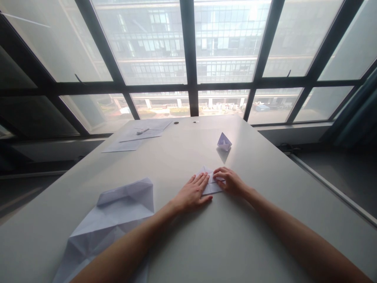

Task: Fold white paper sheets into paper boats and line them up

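A small folded white paper (pixel 212 185) lies flat on the grey table (pixel 253 236). My left hand (pixel 193 192) rests flat on its left part, fingers stretched out and together. My right hand (pixel 229 181) lies on its right part with curled fingertips pressing a fold near the paper's middle. A finished little paper boat (pixel 224 142) stands upright farther back, apart from both hands.
A large creased paper shape (pixel 118 216) lies at the near left, partly under my left forearm. Flat sheets with a small white object on them (pixel 138 135) sit at the far left. Large windows rise behind the table's far edge.
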A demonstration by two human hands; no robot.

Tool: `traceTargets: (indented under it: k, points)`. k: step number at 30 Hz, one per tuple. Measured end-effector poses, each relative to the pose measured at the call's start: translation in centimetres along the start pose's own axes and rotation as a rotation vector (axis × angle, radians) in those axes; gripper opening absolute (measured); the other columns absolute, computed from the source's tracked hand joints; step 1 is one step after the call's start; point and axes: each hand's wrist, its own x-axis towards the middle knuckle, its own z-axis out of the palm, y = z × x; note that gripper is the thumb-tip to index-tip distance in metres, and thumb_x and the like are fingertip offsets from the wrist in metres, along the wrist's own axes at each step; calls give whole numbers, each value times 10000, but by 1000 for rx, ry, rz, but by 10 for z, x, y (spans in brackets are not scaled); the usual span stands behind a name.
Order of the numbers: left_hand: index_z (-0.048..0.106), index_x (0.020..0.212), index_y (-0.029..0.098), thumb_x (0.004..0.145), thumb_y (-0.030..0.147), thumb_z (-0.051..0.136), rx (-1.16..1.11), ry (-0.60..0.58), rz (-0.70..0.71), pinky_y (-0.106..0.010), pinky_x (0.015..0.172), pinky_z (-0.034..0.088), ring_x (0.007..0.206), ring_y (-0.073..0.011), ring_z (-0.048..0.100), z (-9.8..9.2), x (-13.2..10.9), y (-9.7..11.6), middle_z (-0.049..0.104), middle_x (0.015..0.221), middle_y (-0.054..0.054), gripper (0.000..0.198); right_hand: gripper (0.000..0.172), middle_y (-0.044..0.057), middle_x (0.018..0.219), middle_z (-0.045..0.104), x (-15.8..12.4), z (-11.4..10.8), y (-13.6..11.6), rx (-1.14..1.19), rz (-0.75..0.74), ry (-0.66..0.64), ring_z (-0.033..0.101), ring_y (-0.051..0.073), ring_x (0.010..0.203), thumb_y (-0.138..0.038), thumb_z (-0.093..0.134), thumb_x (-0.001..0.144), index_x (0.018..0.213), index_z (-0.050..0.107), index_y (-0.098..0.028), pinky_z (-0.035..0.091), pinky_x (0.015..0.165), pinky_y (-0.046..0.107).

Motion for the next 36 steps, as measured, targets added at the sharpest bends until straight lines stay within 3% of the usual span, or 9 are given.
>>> traceTargets:
  k: [7, 13, 16, 18, 23, 27, 31, 33, 36]
  points:
    - [145, 1553, 159, 934, 579, 484, -104, 98, -14, -425, 1229, 141, 1494, -249, 197, -2, -2, 3, 301, 1588, -135, 821, 244, 73, 1121, 684, 0, 3, 0, -46, -52, 47, 587, 236, 1062, -129, 604, 829, 1032, 707, -218, 464, 955, 390]
    - [388, 1414, 203, 923, 515, 540, -80, 137, 13, -489, 1218, 155, 1491, -280, 186, -7, -2, 7, 286, 1583, -133, 602, 193, 65, 1064, 685, 0, 2, 0, -78, -97, 54, 571, 237, 1032, -129, 619, 833, 975, 712, -222, 447, 959, 409]
    - [475, 1353, 214, 924, 509, 542, -9, 185, 15, -522, 1208, 149, 1437, -305, 271, -9, -4, 10, 398, 1489, -130, 525, 163, 76, 1072, 668, -1, -3, -4, -93, -85, 31, 563, 243, 1032, -208, 634, 853, 1000, 704, -218, 443, 952, 410]
    - [503, 1344, 224, 915, 528, 550, 23, 222, -14, -529, 1176, 221, 1340, -318, 376, -10, -5, 12, 473, 1387, -127, 528, 211, 85, 1093, 655, -1, -7, -7, -98, -86, 9, 557, 251, 1039, -322, 664, 858, 1039, 695, -217, 440, 950, 415]
    - [557, 1308, 246, 906, 509, 591, 15, 262, -59, -452, 1013, 421, 1114, -283, 515, -11, -4, 9, 578, 1203, -94, 482, 467, 103, 1125, 648, -2, -12, -9, -108, -100, -42, 554, 272, 1054, -548, 733, 778, 1102, 682, -216, 434, 954, 428]
    - [591, 1254, 245, 917, 472, 608, -39, 305, -61, -403, 963, 455, 1073, -261, 568, -13, -2, 3, 645, 1153, -70, 407, 362, 90, 1073, 697, -2, -11, -4, -107, -122, -22, 606, 249, 1013, -523, 680, 847, 1041, 695, -218, 417, 988, 426]
    - [652, 1097, 238, 985, 454, 511, -105, 329, -88, -357, 885, 495, 979, -233, 635, -13, -3, -2, 703, 1046, -50, 281, 280, 39, 853, 743, -1, -9, 4, -102, -126, 13, 674, 188, 812, -411, 514, 987, 912, 703, -218, 370, 1059, 435]
    - [641, 1117, 247, 1024, 400, 437, -149, 356, -130, -331, 840, 514, 942, -219, 663, -12, -3, -4, 714, 1012, -39, 272, 301, 54, 848, 748, -1, -7, 6, -107, -104, 44, 683, 192, 799, -390, 471, 1010, 947, 708, -216, 431, 989, 406]
    - [577, 1240, 260, 1044, 313, 384, -224, 434, -167, -312, 842, 532, 977, -205, 680, -9, -2, -7, 701, 1120, -36, 280, 290, 80, 911, 748, -2, -6, 5, -108, -44, 87, 687, 210, 848, -363, 453, 1019, 1046, 699, -211, 496, 816, 335]
